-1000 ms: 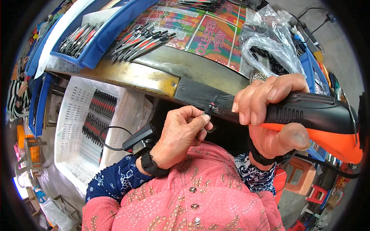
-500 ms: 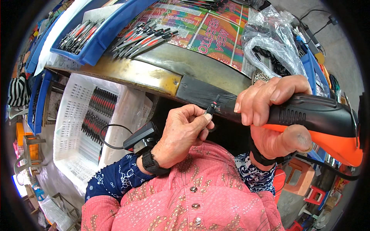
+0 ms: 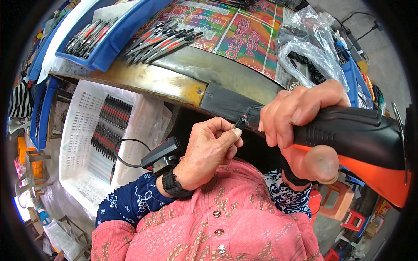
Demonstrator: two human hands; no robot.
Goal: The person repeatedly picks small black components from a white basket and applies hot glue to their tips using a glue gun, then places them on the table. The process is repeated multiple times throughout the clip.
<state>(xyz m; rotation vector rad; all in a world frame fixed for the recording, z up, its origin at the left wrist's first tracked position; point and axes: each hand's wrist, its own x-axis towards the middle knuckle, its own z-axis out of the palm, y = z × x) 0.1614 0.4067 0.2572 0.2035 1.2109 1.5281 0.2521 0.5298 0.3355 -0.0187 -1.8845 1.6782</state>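
My right hand (image 3: 300, 115) grips a black and orange electric power driver (image 3: 352, 135), fingers over the top and thumb stretched along its near side. The driver's nose points left toward my left hand (image 3: 211, 143). Between thumb and forefinger, that hand pinches a small black part (image 3: 240, 122) with a bit of red at its tip, in front of the driver's nose. Fingers and tool partly cover the part, so whether the two touch I cannot tell. Left of it, a white perforated crate (image 3: 78, 148) holds rows of black-and-red pieces (image 3: 106, 141).
On the metal-edged bench (image 3: 161, 82) lies a pile of slim red, black and grey pen-like pieces (image 3: 161, 41). More fill a blue bin (image 3: 102, 61) at far left. A clear plastic bag (image 3: 305, 43) with black parts sits at right. A cabled black box (image 3: 162, 152) is by my left wrist.
The driver's rear end has swung down toward me, and my right hand has shifted slightly left. My left hand still pinches the small part in nearly the same place.
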